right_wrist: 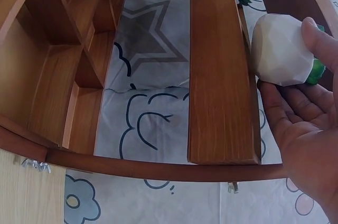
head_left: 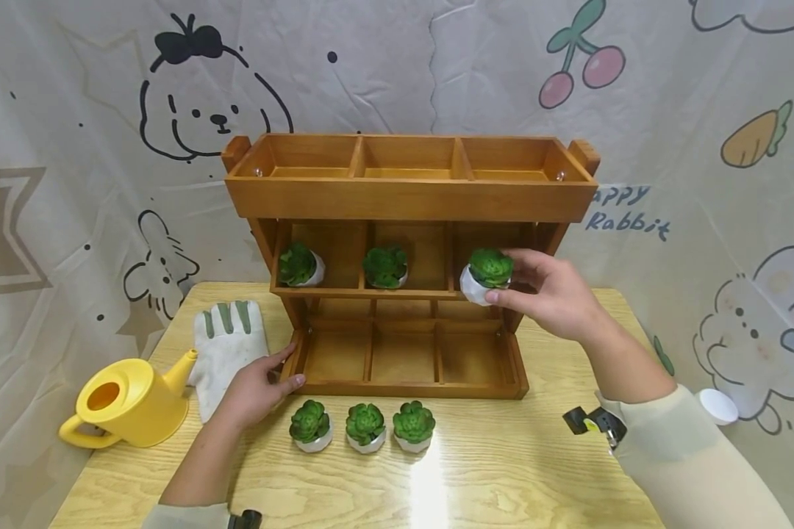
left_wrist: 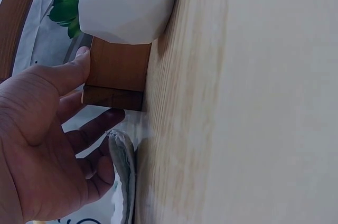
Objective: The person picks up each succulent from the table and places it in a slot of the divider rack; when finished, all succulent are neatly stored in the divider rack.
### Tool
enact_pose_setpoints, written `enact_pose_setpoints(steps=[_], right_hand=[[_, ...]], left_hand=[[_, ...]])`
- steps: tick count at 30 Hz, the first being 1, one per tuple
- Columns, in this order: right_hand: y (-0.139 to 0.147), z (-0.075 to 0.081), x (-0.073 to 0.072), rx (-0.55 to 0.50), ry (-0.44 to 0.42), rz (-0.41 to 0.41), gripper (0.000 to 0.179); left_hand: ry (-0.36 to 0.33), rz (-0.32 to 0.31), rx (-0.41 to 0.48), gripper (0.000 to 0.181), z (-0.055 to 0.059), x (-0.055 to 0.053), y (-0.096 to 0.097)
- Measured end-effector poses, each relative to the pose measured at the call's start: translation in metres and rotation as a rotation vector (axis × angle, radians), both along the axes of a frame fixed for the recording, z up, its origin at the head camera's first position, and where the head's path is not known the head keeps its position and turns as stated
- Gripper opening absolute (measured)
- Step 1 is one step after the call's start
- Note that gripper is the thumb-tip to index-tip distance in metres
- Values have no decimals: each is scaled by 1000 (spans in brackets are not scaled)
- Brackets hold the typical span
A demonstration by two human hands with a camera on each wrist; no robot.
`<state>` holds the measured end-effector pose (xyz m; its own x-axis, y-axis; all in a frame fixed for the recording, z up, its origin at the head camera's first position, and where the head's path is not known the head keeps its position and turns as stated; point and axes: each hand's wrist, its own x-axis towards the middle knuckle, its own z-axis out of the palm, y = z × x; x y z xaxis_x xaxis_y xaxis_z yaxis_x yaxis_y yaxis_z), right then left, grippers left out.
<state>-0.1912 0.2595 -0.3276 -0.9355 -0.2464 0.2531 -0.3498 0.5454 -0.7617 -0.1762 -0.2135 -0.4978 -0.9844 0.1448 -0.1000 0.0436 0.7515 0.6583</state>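
The potted succulent (head_left: pixel 486 275) is sitting in the right hand (head_left: pixel 551 294), at the front edge of the right-hand compartment of the rack's middle shelf; whether it is touching the wood, I can't tell. From here it is looking light, its faceted white pot probably stiff and a little slippery, its green rosette softer and easier to bend, so the pot's sides are offering the better hold. That is where the fingers are holding it, thumb on the near side and the others around the far side. Its rosette is pointing up with a slight lean to the right, the base down; the axis from base to leaves is standing nearly upright, neither way being clearly longer. Along the same shelf, a left succulent (head_left: pixel 300 265) and a middle succulent (head_left: pixel 385 267) are occupying the other compartments. At the lower left corner of the wooden rack (head_left: pixel 410 200), the left hand (head_left: pixel 259 393) is resting thumb and forefinger, its fingers loosely spread. Three more succulents (head_left: pixel 365 425) are standing in a row before the rack's front edge, while a glove (head_left: pixel 234 345) and a yellow watering can (head_left: pixel 139 404) are lying toward the worktop's (head_left: pixel 503 470) left edge.
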Motion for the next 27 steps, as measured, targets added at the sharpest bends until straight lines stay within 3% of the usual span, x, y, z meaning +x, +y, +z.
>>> enact_pose_setpoints(steps=[13,27], right_hand=[[-2,0,-17,56,-38,-94,66],[-7,-3,-26,158,-24,-106,73]], left_hand=[[-4,8,-6,69,-1,-1,0],[-1,9,-12,69,-2,-1,-1]])
